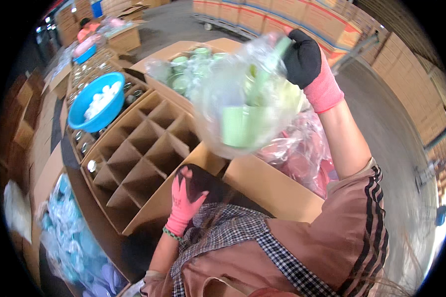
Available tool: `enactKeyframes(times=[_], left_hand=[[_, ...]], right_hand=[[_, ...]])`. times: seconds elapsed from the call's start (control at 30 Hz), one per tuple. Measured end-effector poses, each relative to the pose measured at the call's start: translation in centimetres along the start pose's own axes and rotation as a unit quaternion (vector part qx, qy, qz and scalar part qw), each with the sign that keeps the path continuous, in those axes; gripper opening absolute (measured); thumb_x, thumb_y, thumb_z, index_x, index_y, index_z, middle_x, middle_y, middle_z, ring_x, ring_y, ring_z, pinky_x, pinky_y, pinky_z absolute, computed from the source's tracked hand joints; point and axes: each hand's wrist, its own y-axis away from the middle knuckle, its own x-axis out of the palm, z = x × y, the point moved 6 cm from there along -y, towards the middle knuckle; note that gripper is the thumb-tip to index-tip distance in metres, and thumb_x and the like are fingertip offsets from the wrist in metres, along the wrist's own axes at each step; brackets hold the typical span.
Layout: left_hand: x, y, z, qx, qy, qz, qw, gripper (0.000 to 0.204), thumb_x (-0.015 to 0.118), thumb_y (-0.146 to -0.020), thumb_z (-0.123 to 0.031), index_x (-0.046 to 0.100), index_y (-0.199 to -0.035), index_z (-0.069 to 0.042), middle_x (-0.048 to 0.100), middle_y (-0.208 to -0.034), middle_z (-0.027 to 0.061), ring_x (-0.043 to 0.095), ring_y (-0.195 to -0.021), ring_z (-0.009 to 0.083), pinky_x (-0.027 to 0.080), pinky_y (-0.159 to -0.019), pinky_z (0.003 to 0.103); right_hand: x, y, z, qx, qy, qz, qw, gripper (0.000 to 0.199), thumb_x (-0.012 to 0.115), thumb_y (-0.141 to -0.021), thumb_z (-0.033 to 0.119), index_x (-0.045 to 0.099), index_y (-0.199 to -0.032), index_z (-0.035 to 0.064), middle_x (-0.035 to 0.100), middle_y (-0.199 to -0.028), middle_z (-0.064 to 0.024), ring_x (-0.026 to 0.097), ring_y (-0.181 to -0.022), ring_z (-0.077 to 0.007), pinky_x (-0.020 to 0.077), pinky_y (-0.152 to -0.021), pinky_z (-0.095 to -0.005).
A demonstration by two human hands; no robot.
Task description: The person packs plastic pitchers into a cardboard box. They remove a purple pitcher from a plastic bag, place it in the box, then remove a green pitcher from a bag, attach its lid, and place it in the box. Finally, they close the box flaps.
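Observation:
High over the boxes, my right hand (302, 62), in a pink and black glove, is closed round the gathered top of a clear plastic bag (210, 116). Inside the bag are light green cup-shaped plastic pieces (237, 126), somewhat blurred. My left hand (184, 198), in a pink glove, is low in front of my checked apron with its fingers apart and nothing in it. Just beyond it stands a cardboard carton with dividers (134, 148); most of its cells look bare, and one white-capped item (92, 166) sits at its left corner.
A blue basin (119, 101) of white pieces rests on cartons at left. Behind the bag, an open box (143, 64) holds more green pieces. Pink pieces in plastic (307, 148) lie at right, blue ones (72, 222) at lower left. Another person (86, 30) is far left.

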Motion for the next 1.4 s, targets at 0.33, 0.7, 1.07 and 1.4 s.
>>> enactKeyframes(times=[0.33,0.7,1.07,1.4], left_hand=[[-16.1,-2.9,0.5,-0.101,0.197,-0.328,0.918,0.127,0.069,-0.045,-0.065,0.001,-0.133,-0.003,0.020,-0.133,0.0115,0.024,-0.121,0.0236,0.021,-0.099,0.039],[-25.5,13.3,-2.0,-0.159,0.286,-0.554,0.766,0.076,0.072,-0.060,-0.036,0.039,-0.120,-0.002,0.047,-0.116,0.0101,0.044,-0.107,0.0256,0.038,-0.089,0.036],[-14.1,12.4,-4.8,-0.248,0.142,-0.176,0.942,0.085,0.077,-0.055,-0.039,0.038,-0.119,0.000,0.047,-0.114,0.0121,0.045,-0.107,0.0247,0.037,-0.090,0.036],[-14.0,9.7,-5.7,-0.165,0.193,-0.327,0.910,0.108,0.080,-0.048,-0.045,0.022,-0.127,0.001,0.036,-0.124,0.0133,0.039,-0.112,0.0248,0.033,-0.093,0.038]], right_hand=[[24.7,2.1,13.3,0.083,-0.692,0.434,0.571,0.026,0.040,-0.088,0.020,0.049,-0.102,-0.0006,0.057,-0.097,-0.0127,0.054,-0.091,-0.0237,0.0387,-0.090,-0.0337],[31.9,10.5,12.8,0.383,-0.727,0.179,0.541,0.035,0.040,-0.089,0.027,0.047,-0.109,-0.0006,0.056,-0.104,-0.0125,0.056,-0.093,-0.0220,0.0446,-0.085,-0.0358],[27.4,10.9,0.6,0.297,-0.603,0.217,0.708,0.043,0.034,-0.089,0.035,0.045,-0.116,0.0028,0.052,-0.110,-0.0102,0.051,-0.100,-0.0218,0.0389,-0.089,-0.0352],[27.9,19.1,-11.7,-0.185,0.002,0.226,0.956,0.089,0.058,-0.075,0.042,0.006,-0.132,-0.0033,0.019,-0.133,-0.0225,0.021,-0.123,-0.0354,0.0170,-0.101,-0.0433]])
